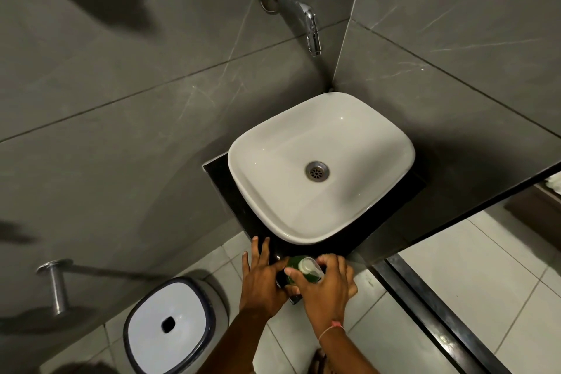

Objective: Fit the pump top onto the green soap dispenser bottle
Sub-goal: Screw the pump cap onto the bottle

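The green soap dispenser bottle (295, 263) stands on the near corner of the black counter (230, 188), in front of the sink. A clear pump top (310, 268) sits on the bottle's top. My right hand (326, 288) wraps around the pump top and the bottle from the right, fingers curled over it. My left hand (262, 278) rests against the bottle's left side, thumb touching it and fingers spread flat on the counter. Most of the bottle's body is hidden by both hands.
A white basin (321, 167) with a metal drain fills the counter behind the bottle. A chrome tap (300, 14) juts from the grey tiled wall above it. A white-lidded bin (170, 322) stands on the floor at the lower left, next to a chrome wall fitting (56, 282).
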The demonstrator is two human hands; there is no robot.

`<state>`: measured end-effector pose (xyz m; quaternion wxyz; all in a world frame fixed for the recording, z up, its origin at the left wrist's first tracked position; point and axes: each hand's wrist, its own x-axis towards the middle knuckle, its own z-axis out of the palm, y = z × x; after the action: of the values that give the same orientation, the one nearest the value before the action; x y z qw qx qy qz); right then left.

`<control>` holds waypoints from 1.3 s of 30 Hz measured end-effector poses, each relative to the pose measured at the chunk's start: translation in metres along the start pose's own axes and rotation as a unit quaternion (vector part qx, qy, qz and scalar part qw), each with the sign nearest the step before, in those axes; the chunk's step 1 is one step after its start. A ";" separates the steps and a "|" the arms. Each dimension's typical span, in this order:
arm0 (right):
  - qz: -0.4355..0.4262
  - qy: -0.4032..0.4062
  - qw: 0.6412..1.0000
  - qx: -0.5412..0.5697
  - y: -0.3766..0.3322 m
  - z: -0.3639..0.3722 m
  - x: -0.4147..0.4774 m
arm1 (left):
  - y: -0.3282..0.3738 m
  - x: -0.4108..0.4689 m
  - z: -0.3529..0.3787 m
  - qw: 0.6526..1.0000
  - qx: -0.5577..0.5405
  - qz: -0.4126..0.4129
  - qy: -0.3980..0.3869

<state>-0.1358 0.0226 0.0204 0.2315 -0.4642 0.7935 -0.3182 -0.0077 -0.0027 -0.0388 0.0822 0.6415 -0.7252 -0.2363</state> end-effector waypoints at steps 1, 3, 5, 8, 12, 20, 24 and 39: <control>-0.011 -0.010 1.000 0.002 0.003 -0.002 -0.002 | 0.000 0.000 0.000 1.000 0.001 0.003 0.002; -0.039 -0.030 0.999 0.005 0.010 -0.006 -0.005 | -0.002 0.001 0.000 1.000 0.002 0.007 0.000; -0.045 -0.027 0.999 0.013 0.015 -0.009 -0.004 | -0.001 0.001 -0.001 1.000 0.003 0.005 -0.007; -0.011 -0.013 1.000 -0.003 0.008 -0.007 0.003 | 0.001 0.002 -0.004 1.000 0.009 0.003 -0.017; -0.007 -0.018 1.000 -0.024 0.005 -0.006 0.003 | 0.002 0.001 -0.008 1.000 0.010 0.006 -0.019; -0.040 -0.026 0.999 -0.025 0.003 -0.009 0.006 | 0.004 0.000 -0.009 1.000 0.009 0.004 -0.019; -0.024 -0.028 0.999 -0.017 0.005 -0.008 0.002 | 0.004 0.000 -0.008 1.000 0.011 0.003 -0.014; -0.013 0.004 1.000 0.017 0.004 -0.001 -0.002 | 0.003 -0.001 -0.004 1.000 0.007 0.003 -0.005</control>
<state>-0.1372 0.0263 0.0184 0.2320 -0.4697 0.7826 -0.3363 -0.0085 -0.0025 -0.0342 0.0750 0.6386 -0.7292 -0.2344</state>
